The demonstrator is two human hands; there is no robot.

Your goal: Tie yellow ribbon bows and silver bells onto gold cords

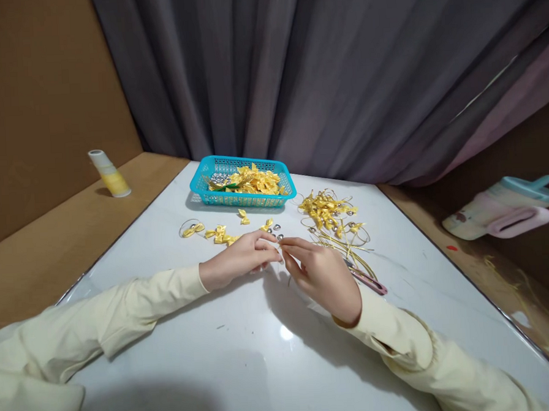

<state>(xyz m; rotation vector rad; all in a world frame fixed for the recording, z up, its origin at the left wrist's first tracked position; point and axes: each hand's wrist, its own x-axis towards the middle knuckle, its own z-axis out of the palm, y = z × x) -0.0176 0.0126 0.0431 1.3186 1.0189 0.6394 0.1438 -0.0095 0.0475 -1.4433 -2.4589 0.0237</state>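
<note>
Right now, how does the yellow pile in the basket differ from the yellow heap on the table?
The yellow pile sits inside the blue basket, while the yellow heap lies on the white tabletop. Thin wires curl into loops around the heap; the strands beside the pile lie bunched together. Both show glossy yellow bows.

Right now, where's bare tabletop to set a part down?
Nearest: the tabletop between left sleeve and right sleeve, bar a few dark specks. Also the stretch between the pink-handled tool and the table's right edge. Crowded: the far middle, with blue basket, loose bows, bow pile and wire coil.
</note>
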